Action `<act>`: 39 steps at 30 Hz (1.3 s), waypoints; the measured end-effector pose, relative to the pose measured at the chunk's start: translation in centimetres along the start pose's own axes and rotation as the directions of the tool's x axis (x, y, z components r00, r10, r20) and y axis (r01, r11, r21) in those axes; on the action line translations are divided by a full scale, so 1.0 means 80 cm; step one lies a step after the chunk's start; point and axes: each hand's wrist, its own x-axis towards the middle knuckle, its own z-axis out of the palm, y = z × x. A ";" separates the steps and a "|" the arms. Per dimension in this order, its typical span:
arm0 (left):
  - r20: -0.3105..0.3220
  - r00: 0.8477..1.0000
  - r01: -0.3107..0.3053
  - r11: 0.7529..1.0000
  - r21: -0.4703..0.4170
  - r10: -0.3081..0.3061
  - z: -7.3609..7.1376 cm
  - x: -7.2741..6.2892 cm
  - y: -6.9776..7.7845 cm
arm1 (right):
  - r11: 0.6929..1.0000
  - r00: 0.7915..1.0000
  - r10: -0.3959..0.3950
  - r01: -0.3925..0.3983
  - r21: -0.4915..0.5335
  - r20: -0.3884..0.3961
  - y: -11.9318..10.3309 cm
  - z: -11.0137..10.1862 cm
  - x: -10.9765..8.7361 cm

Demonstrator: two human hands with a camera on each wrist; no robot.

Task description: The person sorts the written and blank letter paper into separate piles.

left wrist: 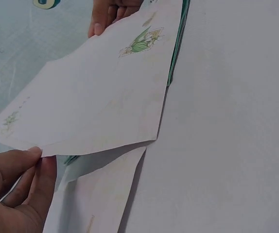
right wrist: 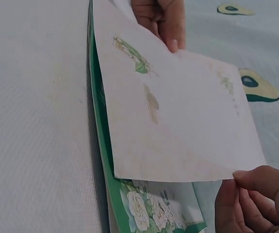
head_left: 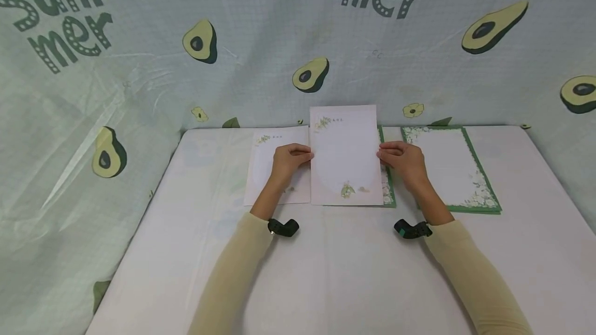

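Note:
Both hands hold a pale pink sheet of paper (head_left: 345, 154) with small flower prints, raised at its far end over the middle pile. My left hand (head_left: 289, 162) pinches its left edge between thumb and fingers. On the opposite edge my right hand (head_left: 404, 162) pinches it the same way, as the right wrist view shows with the thumb on top. Under the sheet, a green-bordered floral sheet (right wrist: 144, 206) peeks out along the right side; most of it is hidden. A similar pale pink sheet (head_left: 263, 169) lies to the left, partly beneath my left hand and forearm.
A stack of green-bordered floral sheets (head_left: 447, 164) lies on the right, partly behind my right arm. Everything rests on a white-covered table (head_left: 326, 273). Behind the table hangs a pale cloth (head_left: 261, 25) printed with avocados and lettering.

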 end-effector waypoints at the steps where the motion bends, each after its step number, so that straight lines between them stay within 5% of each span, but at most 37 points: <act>1: 0.002 1.000 0.004 1.000 -0.007 -0.004 0.000 0.000 0.000 | 1.000 1.000 0.002 -0.002 0.003 -0.003 0.000 0.000 0.000; 39: -0.010 0.999 0.034 0.997 -0.074 -0.035 -0.015 -0.008 0.008 | 0.997 1.000 -0.015 0.015 0.073 0.000 -0.006 0.012 -0.001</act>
